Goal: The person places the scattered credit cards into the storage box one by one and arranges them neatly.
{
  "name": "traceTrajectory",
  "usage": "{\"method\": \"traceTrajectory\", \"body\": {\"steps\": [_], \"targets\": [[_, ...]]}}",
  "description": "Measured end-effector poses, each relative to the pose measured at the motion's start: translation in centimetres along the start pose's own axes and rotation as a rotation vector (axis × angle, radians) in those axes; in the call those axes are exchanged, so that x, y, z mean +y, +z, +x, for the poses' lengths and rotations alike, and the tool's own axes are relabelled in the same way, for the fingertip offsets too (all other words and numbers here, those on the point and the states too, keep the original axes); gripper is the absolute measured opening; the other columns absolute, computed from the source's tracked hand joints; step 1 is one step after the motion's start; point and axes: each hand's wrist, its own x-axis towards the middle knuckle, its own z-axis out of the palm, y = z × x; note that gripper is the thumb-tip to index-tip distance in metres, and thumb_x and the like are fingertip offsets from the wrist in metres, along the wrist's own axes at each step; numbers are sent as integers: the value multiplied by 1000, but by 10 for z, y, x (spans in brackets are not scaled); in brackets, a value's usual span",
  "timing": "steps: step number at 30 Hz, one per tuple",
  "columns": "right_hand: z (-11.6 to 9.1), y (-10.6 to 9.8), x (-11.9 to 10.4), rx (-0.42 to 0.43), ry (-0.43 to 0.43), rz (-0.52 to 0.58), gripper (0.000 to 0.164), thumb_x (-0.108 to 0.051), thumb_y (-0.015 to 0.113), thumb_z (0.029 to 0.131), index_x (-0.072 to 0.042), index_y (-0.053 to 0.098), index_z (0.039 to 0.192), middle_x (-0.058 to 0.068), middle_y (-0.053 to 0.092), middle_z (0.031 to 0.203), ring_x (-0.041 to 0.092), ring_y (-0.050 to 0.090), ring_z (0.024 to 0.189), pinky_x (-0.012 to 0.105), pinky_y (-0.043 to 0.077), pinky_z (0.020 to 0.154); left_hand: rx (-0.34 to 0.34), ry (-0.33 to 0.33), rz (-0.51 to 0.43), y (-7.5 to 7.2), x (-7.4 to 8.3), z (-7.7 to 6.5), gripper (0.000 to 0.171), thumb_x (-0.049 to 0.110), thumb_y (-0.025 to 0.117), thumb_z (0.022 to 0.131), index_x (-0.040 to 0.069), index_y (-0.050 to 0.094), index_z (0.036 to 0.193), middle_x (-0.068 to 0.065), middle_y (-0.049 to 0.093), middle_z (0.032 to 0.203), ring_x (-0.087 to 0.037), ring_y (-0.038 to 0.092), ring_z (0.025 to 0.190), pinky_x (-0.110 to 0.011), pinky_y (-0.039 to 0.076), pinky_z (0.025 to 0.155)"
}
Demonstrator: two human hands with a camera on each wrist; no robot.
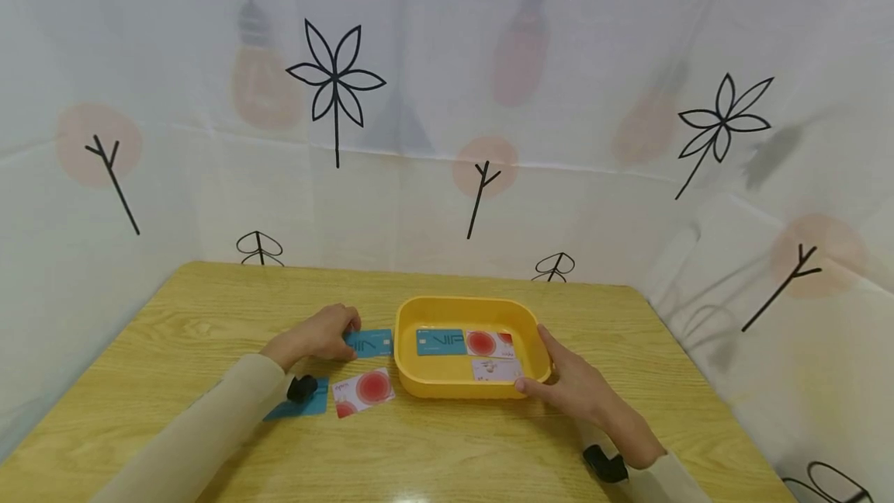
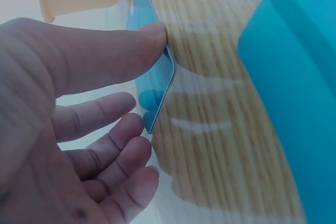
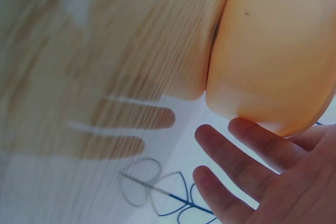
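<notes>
My left hand (image 1: 324, 334) is at the left of the yellow tray (image 1: 457, 390), gripping a blue card (image 1: 373, 342). In the left wrist view the thumb lies over the card's long edge, and the other fingers (image 2: 128, 153) are curled by its short end. My right hand (image 1: 576, 383) holds the tray's right front corner, thumb at the front rim and fingers along the right outer wall. Inside the tray lie a blue card (image 1: 440, 342), a white card with red circles (image 1: 490, 344) and a pale card with a small picture (image 1: 497, 369).
Nearer me on the wooden table (image 1: 454, 452) lie another white card with red circles (image 1: 363, 392) and a blue card (image 1: 307, 402), partly hidden by my left wrist's black camera (image 1: 302, 388). A patterned white cloth (image 1: 419, 200) hangs behind the table.
</notes>
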Motion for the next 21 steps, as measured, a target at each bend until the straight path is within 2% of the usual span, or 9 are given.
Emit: {"method": "traceTrajectory", "body": {"steps": [11, 18, 21], "targets": [[0, 2, 2, 7, -9, -13, 104, -62, 64, 80, -4, 16, 152, 22, 34, 148, 41, 40, 130, 60, 37, 95, -10, 7, -12, -1, 2, 0, 44, 18, 82, 73, -1, 60, 106, -11, 56, 99, -26, 54, 90, -43, 46, 84], [0, 2, 1, 6, -9, -8, 103, -60, 64, 81, -5, 16, 153, 22, 34, 148, 41, 40, 130, 60, 37, 96, 8, -39, -37, 2, 2, 1, 41, 18, 83, 72, 6, 59, 104, -10, 51, 98, -24, 51, 89, -43, 45, 84], [0, 1, 0, 4, -9, -11, 103, -61, 64, 81, -5, 16, 153, 22, 34, 148, 41, 40, 130, 60, 37, 96, 17, -60, -57, 3, 1, 2, 41, 17, 84, 72, 9, 58, 103, -8, 53, 99, -23, 50, 89, -42, 46, 84]]}}
